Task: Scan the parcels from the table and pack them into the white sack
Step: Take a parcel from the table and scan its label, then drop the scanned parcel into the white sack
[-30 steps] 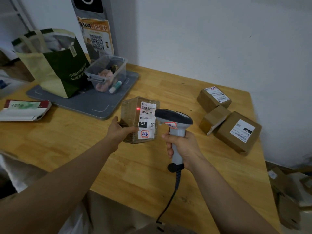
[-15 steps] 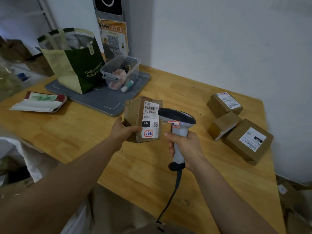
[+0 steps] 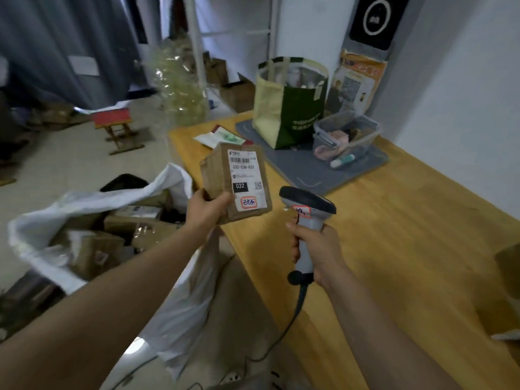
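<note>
Cutting across the right edge, the frame leaves only a brown sliver of another parcel (image 3: 509, 266) on the tabletop (image 3: 408, 235) to be seen. The white sack (image 3: 84, 198), set open-mouthed on the floor left of the tabletop, is partly hidden behind the left forearm. The cartons (image 3: 112, 243) inside it are blurred, and their labels cannot be read.

The held parcel (image 3: 222, 175) is gripped at its lower corner by the left hand (image 3: 206, 209). The thumb is laid on the labelled face and the fingers are concealed behind the box. It is raised, tilted, over the tabletop's left edge, between the sack's mouth and the scanner (image 3: 306, 202).

The scanner's handle is enclosed by the curled fingers of the right hand (image 3: 318, 251). Its dark head is held just beside the parcel's lower right corner, apart from it. Its cable is lost toward the bottom edge.
</note>
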Available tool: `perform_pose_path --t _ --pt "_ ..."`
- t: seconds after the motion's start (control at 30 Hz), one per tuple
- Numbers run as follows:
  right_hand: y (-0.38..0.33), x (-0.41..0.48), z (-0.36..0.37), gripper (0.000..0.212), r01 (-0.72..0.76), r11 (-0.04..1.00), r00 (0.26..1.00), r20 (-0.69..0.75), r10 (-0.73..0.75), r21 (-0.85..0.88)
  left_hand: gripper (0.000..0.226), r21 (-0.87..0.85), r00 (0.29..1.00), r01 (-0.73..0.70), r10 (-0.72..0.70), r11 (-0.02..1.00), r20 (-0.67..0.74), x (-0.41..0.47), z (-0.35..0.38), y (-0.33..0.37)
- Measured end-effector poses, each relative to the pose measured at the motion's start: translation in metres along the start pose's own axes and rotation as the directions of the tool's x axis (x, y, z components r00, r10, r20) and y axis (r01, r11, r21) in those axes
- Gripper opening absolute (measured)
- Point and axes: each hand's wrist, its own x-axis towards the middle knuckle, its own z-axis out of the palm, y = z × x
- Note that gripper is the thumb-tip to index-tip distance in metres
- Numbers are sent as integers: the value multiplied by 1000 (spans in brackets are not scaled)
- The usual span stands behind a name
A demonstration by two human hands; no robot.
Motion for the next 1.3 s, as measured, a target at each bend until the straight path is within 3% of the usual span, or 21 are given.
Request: perform_pose_path --t 0.13,0.23,0.33,0.4,0.63,0.77,0.87,1.0,1.13,1.2,1.27,1.3 --pt "11 11 45 12 -31 998 994 103 38 -63 52 -7 964 76 -75 997 -256 7 -72 -14" --pt "20 17 70 11 -53 994 983 168 68 -94 66 -97 891 211 -232 973 -391 18 -115 -24" --pt "27 22 87 7 -84 989 976 191 107 -123 67 -112 823 410 -420 905 -383 32 -146 -30" --pt "31 26 94 7 -106 985 973 189 131 -138 76 -67 797 486 -473 872 -377 43 -160 -38" --pt "44 45 100 11 -179 973 975 106 196 -148 87 -38 842 460 -450 887 -298 99 -165 -33" --pt "52 54 96 13 -201 968 977 45 210 -150 39 -55 873 430 -430 901 -231 133 -148 -23" --pt "55 56 92 12 -220 966 974 16 224 -134 38 159 915 347 -296 924 -276 145 -133 -30" --pt "55 58 82 11 -219 971 976 -1 220 -99 38 462 970 242 -214 853 -113 136 -115 -40" --pt "51 59 67 8 -193 979 981 2 194 -60 41 747 942 270 -326 608 -75 126 -95 -37" --pt "50 59 61 8 -181 982 983 7 182 -50 40 760 932 274 -356 589 -60 118 -91 -39" --pt "51 59 55 8 -181 982 983 7 181 -48 43 824 980 185 -162 535 -115 113 -89 -44" --pt "51 60 53 8 -183 982 983 3 183 -48 47 892 990 125 5 435 -141 112 -88 -46"
